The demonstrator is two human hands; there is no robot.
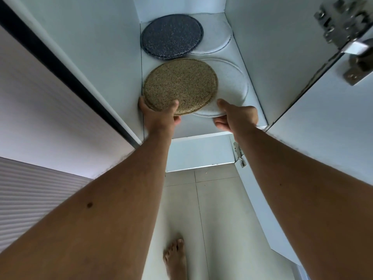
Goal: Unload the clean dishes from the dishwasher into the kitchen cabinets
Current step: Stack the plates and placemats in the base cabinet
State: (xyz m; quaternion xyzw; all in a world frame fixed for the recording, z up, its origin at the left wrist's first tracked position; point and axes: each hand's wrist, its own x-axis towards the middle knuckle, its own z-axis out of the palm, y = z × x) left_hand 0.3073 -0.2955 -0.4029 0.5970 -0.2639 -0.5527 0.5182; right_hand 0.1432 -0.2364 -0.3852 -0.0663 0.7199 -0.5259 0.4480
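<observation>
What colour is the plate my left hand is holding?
Speckled tan plate, gripped by the left hand; seen in the head view.

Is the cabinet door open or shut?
Open: the cabinet door swings aside at right, hinge exposed, plates visible on the shelf.

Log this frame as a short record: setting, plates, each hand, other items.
setting: open cabinet shelf, seen from above
plates: tan speckled plate front left, overlapping a white plate; dark blue plate behind, overlapping another white plate
left hand: grip on the tan plate's near edge
right hand: grip on the front white plate's near edge
other: door hinge upper right; bare foot on tiled floor
</observation>
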